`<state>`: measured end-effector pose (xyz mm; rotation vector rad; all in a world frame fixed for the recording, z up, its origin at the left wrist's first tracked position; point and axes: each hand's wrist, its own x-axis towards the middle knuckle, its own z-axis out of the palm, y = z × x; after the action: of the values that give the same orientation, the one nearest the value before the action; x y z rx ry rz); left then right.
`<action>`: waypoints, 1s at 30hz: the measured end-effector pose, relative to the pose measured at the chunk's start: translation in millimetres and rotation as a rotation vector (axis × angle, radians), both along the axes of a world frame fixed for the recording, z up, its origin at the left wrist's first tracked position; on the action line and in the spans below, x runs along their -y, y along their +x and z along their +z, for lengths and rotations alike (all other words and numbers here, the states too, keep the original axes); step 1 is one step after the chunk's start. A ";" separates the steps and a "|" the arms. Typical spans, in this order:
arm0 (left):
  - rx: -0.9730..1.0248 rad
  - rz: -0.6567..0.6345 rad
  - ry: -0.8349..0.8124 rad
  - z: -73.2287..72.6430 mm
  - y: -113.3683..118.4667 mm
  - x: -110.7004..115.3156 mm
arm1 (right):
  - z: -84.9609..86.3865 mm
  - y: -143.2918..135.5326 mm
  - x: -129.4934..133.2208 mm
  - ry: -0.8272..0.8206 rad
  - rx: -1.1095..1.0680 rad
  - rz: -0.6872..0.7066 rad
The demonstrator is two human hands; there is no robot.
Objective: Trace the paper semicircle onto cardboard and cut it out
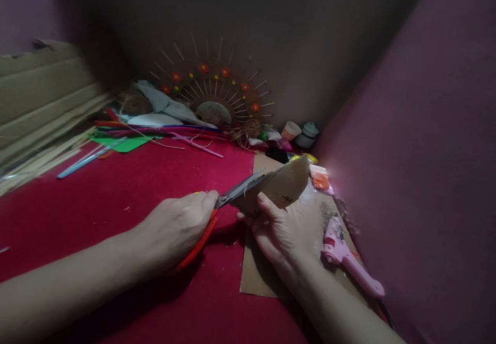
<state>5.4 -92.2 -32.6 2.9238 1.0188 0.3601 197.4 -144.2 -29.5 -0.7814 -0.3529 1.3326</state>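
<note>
My left hand (184,225) is closed around the orange handles of a pair of scissors (236,189), whose blades point up and to the right. Between and along the blades lies the upper left edge of a piece of brown cardboard (289,184). Gripping that cardboard from below, my right hand (275,225) has its thumb on the near face and its other fingers mostly hidden behind. The piece is held tilted above the table, with a small dark mark on its face.
A flat cardboard sheet (258,277) lies on the red surface (116,199) under my right hand, with a pink glue gun (341,256) on it. Along the back stand a twine bundle (248,132), a paper cup (290,130) and a stick-and-flower fan decoration (215,73). Cardboard (42,91) leans left.
</note>
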 end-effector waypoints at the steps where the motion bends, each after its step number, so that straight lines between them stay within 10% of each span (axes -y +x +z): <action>1: -0.016 0.001 0.033 -0.9 -0.4 0.3 | -0.3 -0.9 0.5 -0.001 -0.004 0.000; 18: 0.051 -0.074 0.155 -0.2 -10.7 -10.5 | 1.6 4.9 -0.3 -0.026 -0.068 0.074; 30: 0.016 -0.091 0.096 -5.1 -13.6 -17.6 | 2.1 27.7 -15.6 0.103 0.078 -0.172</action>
<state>-8.2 -74.5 -37.7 3.0340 0.8874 0.4410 225.1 -128.7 -27.4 -0.7614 -0.4040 1.1166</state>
